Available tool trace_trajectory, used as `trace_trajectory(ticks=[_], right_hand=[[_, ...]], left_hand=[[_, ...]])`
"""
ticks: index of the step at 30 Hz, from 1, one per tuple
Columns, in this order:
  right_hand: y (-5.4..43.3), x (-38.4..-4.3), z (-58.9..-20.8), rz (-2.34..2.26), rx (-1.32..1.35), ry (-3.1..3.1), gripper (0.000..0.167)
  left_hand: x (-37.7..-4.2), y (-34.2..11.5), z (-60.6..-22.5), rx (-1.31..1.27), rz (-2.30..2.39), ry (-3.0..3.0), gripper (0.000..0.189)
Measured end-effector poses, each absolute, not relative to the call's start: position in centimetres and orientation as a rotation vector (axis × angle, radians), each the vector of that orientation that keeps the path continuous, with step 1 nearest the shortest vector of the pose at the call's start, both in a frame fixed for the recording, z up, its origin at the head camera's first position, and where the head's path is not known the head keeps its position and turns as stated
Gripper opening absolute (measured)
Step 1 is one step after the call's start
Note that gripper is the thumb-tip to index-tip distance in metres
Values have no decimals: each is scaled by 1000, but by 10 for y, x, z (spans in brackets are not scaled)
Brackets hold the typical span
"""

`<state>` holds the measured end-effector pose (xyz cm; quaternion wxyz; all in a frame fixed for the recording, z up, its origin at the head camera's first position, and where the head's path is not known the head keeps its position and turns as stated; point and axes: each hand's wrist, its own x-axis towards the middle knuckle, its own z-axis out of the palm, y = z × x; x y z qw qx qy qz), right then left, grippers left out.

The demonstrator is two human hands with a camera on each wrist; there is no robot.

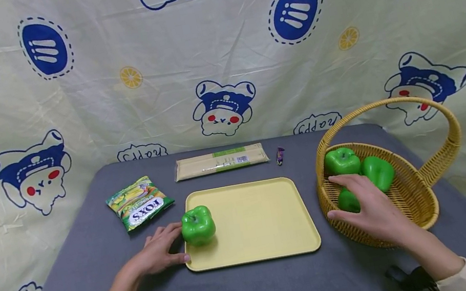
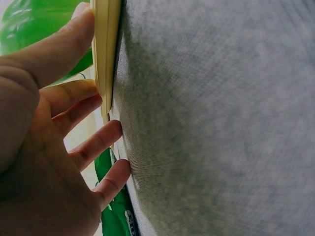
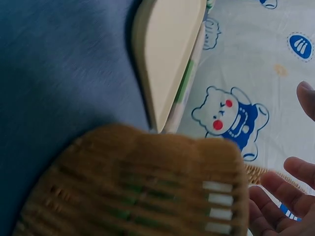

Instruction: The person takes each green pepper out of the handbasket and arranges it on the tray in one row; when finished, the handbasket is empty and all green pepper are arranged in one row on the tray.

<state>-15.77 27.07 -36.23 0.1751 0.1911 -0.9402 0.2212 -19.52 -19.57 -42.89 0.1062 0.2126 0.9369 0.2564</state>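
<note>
A green bell pepper (image 1: 198, 226) stands on the left end of a pale yellow tray (image 1: 261, 224). At that end my left hand (image 1: 162, 249) touches the tray's rim with its thumb and index finger, the other fingers spread over the cloth in the left wrist view. My right hand (image 1: 367, 205) reaches over the wicker basket (image 1: 417, 209), thumb and fingers apart and nothing between them. Inside the basket lie three green bell peppers, one at the back (image 1: 341, 161), one to its right (image 1: 378, 173) and one partly hidden under the hand (image 1: 348, 201).
A green and yellow FOX'S candy bag (image 1: 140, 203) lies behind my left hand. Beyond the tray lie a flat, pale pack with a green label (image 1: 221, 161) and a small purple-wrapped sweet (image 1: 280, 156). The basket's tall handle (image 1: 446, 149) arches up at the right.
</note>
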Motion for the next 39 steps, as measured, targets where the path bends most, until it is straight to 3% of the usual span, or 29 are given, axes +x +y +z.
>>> trace_trajectory(ticks=[25,39], right_hand=[[334,-157,-360,549,503,-2828,64],[352,-167,-371,565,622,-2910,64]], left_hand=[[-194,-195,-427,610,757,2758,78],[-193,-195,-427,637,744,2780,78]])
